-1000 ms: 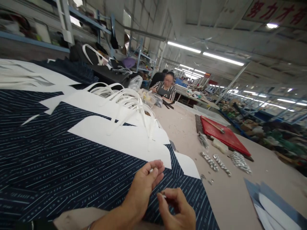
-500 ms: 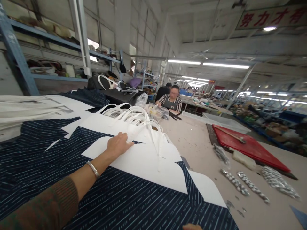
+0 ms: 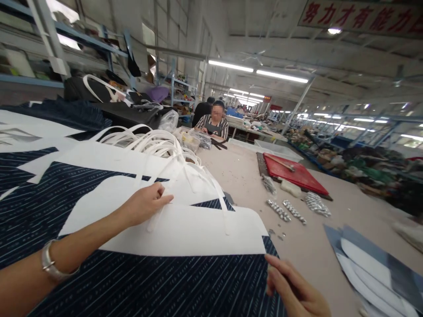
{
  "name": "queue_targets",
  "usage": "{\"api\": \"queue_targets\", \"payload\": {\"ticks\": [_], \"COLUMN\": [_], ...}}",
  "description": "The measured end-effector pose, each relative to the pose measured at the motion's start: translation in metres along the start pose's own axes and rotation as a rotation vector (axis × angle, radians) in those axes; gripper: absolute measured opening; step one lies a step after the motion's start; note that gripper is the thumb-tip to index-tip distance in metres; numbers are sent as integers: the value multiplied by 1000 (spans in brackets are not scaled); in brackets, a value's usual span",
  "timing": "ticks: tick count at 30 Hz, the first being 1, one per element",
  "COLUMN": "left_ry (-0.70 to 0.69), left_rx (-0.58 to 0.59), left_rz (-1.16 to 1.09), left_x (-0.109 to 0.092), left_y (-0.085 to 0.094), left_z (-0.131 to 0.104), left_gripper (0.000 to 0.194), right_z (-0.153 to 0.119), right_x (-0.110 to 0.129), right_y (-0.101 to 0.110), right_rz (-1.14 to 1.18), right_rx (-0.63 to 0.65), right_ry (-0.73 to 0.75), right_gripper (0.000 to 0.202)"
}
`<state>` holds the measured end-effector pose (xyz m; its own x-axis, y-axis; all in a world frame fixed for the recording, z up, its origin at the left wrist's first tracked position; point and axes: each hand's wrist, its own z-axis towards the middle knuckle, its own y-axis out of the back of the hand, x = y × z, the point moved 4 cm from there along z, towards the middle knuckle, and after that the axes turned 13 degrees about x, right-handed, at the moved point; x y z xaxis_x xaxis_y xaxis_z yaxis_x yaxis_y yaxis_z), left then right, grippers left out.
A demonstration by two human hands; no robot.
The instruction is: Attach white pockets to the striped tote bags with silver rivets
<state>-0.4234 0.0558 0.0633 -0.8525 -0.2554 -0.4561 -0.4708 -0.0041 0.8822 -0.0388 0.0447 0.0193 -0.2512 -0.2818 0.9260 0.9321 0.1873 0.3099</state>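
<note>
White panel (image 3: 185,233), pale, smooth and clean-edged, lies across dark blue striped cloth (image 3: 158,281) on the worktable (image 3: 238,176) right in front of me; my left hand (image 3: 148,204) is half curled over its upper part, thumb and forefinger forward, and I cannot tell whether anything is pinched inside; my right hand (image 3: 287,281) waits at the near right corner, forefinger stretched out, the rest of its grip hidden from view.

As I judge it, the job stands partway; the panel is already cut to shape, and white straps (image 3: 158,143) stand in a cluster of loops beyond my left hand, a few tails trailing down over the white pieces; whether any strap is fastened I cannot tell, so the joining may be what is left.

The panel looks flat and unmarked, broad, with one long straight edge toward me and a sharp near right corner; striped cloth shows below that edge, and a narrow dark wedge of it shows above.
</note>
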Motion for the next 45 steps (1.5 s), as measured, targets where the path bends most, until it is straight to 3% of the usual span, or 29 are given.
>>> {"api": "queue_targets", "payload": {"ticks": [3, 6, 10, 14, 17, 23, 28, 35, 40, 45], "left_ry": [36, 11, -159, -371, -432, -444, -456, -607, -401, -176], "left_rx": [158, 270, 191, 493, 586, 683, 948, 1302, 1615, 1812], "left_rz": [-89, -40, 95, 108, 138, 357, 372, 108, -91, -229], "left_x": [-16, -24, -38, -68, -89, -111, -119, -129, -123, -115], "left_y": [-47, -87, -103, -123, -136, -142, -139, -144, -154, -169], "left_z": [-25, -42, -46, -44, -47, -38, -15, -6, -19, -32], "left_gripper": [32, 29, 31, 28, 34, 39, 27, 31, 31, 24], "right_z": [-15, -34, -62, -85, -96, -99, -100, -100, -99, -98], "right_x": [0, -10, -26, -34, -36, -26, -19, -15, -15, -14], "right_y": [2, -17, -45, -57, -60, -63, -70, -75, -76, -78], "right_rz": [44, 150, 206, 128, 35, -152, -211, -259, -284, -321], "right_rx": [84, 180, 309, 346, 394, 451, 462, 491, 493, 501], "right_ry": [-80, -245, -403, -473, -502, -361, -290, -225, -203, -165], "right_gripper": [30, 27, 24, 22, 23, 14, 13, 14, 14, 14]}}
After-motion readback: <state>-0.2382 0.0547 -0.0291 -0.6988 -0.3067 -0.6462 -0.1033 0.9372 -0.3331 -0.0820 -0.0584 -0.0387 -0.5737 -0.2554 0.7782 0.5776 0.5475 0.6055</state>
